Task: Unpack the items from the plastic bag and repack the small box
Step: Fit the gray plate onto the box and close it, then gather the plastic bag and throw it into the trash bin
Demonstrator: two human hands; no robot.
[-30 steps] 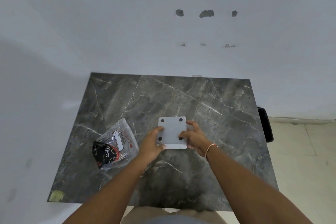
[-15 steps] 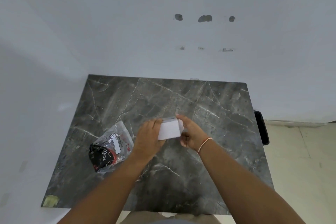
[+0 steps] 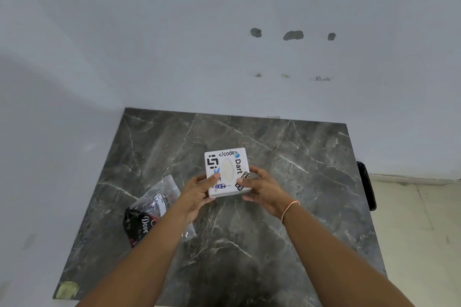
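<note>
A small white box (image 3: 226, 169) covered with stickers and an oval slot on top is held over the middle of the dark marble table (image 3: 287, 157). My left hand (image 3: 199, 194) grips its left side, my right hand (image 3: 262, 189) its right side. A clear plastic bag (image 3: 152, 212) lies on the table to the left, under my left forearm. A black packet marked Dove and a labelled item show inside it.
White walls close off the table at the back and on the left. A black object (image 3: 365, 184) hangs off the table's right edge. A bit of tape (image 3: 66, 290) marks the near left corner. Beige floor lies to the right.
The box has been flipped over in both hands. A second ago its plain underside with dark dots faced up; now the stickered top faces up.
</note>
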